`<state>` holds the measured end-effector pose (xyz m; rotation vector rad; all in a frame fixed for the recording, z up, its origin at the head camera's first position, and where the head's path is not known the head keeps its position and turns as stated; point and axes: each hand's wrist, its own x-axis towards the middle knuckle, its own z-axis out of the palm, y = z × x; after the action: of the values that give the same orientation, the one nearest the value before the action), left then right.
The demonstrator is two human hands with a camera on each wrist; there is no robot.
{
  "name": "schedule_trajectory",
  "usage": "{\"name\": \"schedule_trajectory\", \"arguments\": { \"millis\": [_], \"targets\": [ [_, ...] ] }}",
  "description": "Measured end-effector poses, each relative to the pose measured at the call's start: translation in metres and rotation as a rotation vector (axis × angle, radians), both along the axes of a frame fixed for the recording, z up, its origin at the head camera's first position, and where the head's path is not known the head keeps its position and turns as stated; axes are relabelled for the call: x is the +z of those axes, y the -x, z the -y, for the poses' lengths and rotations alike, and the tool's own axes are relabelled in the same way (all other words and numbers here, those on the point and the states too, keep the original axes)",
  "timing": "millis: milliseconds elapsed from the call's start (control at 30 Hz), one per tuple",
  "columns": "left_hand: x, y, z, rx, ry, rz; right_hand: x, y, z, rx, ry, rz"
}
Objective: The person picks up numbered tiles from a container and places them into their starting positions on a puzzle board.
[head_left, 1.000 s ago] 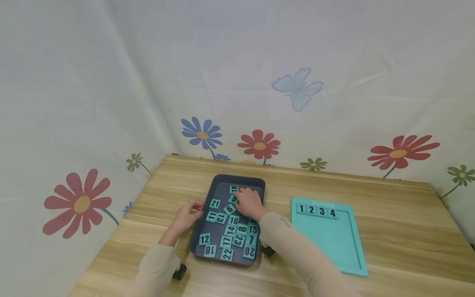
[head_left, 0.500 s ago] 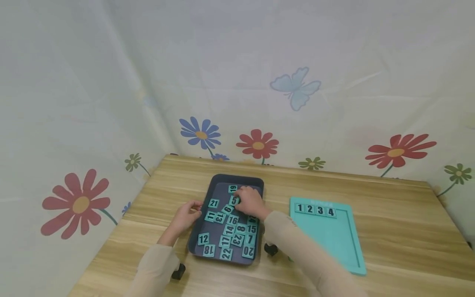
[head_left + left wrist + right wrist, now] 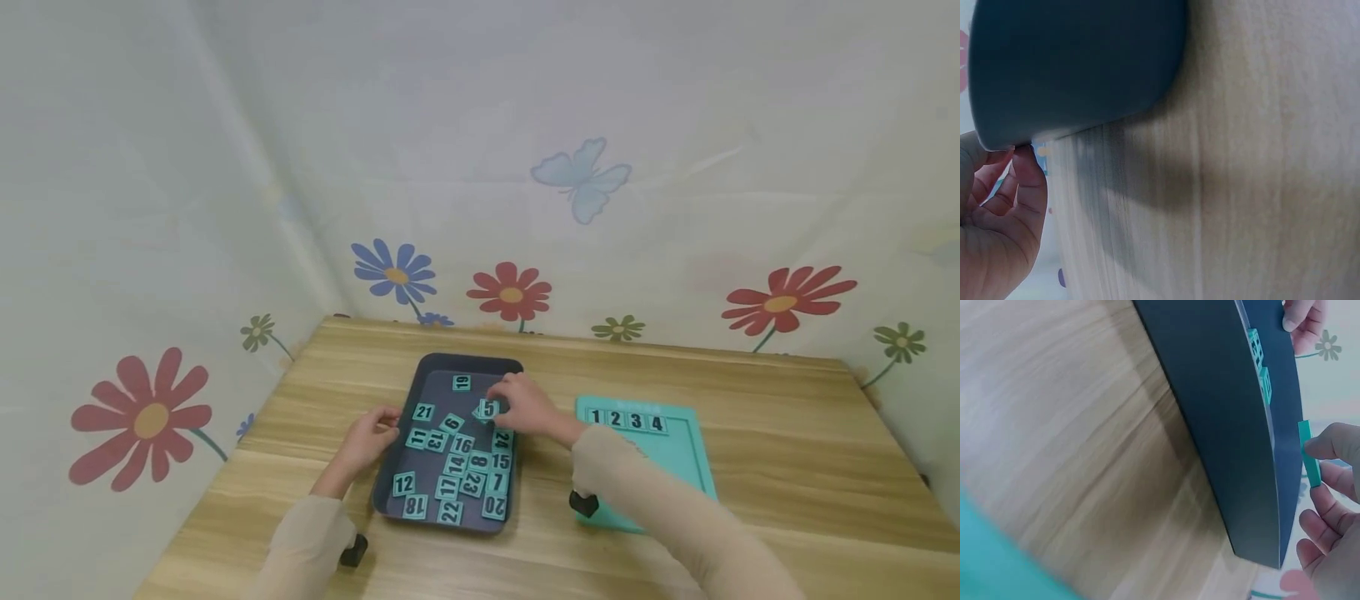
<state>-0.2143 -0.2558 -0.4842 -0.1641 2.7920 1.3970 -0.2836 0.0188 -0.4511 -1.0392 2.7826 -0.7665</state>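
Observation:
Above the dark tray (image 3: 438, 390), my right hand (image 3: 528, 410) pinches a teal number tile marked 5 (image 3: 488, 408) between thumb and fingers. From the right wrist view, this tile (image 3: 1309, 453) is raised clear of the tray's far rim, seen edge-on. At the tray's left side, my left hand (image 3: 369, 437) grips the rim; in the left wrist view its thumb and fingers (image 3: 1027, 172) meet at the tray wall (image 3: 1079, 62). Several loose number tiles lie scattered in the tray, among them 19 (image 3: 461, 382), 21 (image 3: 423, 412) and a tilted 6 (image 3: 452, 423).
A teal board (image 3: 671, 454) lies on the wooden table (image 3: 787, 433) right of the tray, partly covered by the right sleeve (image 3: 645, 492). Tiles 1 to 4 stand in a row along its top, the 4 (image 3: 657, 424) rightmost. A flowered curtain (image 3: 450, 167) hangs behind.
My right hand has lifted tile 5 from among the other tiles and shifted right with it. My left hand stays on the tray's rim. The head view has turned slightly to the right.

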Motion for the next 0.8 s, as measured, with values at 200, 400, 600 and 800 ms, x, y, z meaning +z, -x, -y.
{"name": "schedule_trajectory", "arguments": {
  "millis": [200,400,600,800],
  "targets": [
    [0.0,0.0,0.0,-0.004,0.007,0.0,0.009,-0.004,-0.025,-0.048,0.047,0.078],
    [-0.001,0.001,0.0,-0.009,0.003,-0.002,0.018,-0.007,-0.053,-0.05,0.108,0.067],
    [-0.001,0.003,0.0,-0.014,0.01,0.0,0.02,-0.011,-0.086,-0.067,0.13,0.063],
    [-0.003,0.003,0.001,-0.011,0.019,-0.012,0.014,-0.012,-0.12,-0.089,0.135,0.069]
  ]
}}
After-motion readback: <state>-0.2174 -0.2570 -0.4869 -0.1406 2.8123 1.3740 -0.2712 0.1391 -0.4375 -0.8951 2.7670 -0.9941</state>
